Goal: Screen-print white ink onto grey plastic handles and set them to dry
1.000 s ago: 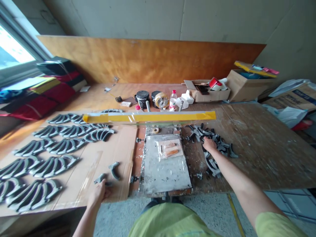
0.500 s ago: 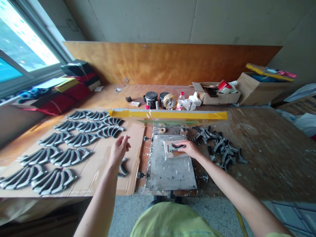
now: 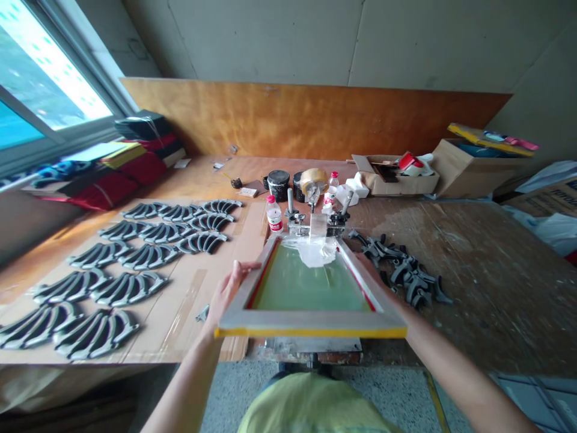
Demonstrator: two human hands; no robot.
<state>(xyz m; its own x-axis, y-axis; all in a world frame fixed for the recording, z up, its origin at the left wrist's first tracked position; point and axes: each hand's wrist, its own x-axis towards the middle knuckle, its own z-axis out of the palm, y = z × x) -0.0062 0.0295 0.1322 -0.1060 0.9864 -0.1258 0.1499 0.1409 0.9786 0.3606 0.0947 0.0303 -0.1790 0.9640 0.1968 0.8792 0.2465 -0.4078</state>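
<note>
A screen-printing frame (image 3: 311,322) is tilted with its near edge raised above the metal base plate (image 3: 311,345). White ink (image 3: 315,251) lies at the far end of its green mesh. My left hand (image 3: 229,288) is beside the frame's left rail, fingers stretched towards it; their tips are partly hidden. My right hand (image 3: 367,267) is mostly behind the right rail, so its fingers and anything in them cannot be seen. The frame covers most of the plate. A hinge clamp (image 3: 297,228) stands at the far end, with a pale block (image 3: 318,225) by the ink.
Fanned rows of grey curved handles (image 3: 130,288) lie on cardboard (image 3: 180,307) at left. More grey curved parts (image 3: 410,273) are heaped at right. Bottles (image 3: 274,215), black tubs (image 3: 278,183) and a tape roll (image 3: 313,179) stand behind; an open carton (image 3: 401,180) is farther right.
The screen frame has swung down towards me, hiding the plate and the grey handle my right hand was touching. My left hand has moved to the right and nearer to me.
</note>
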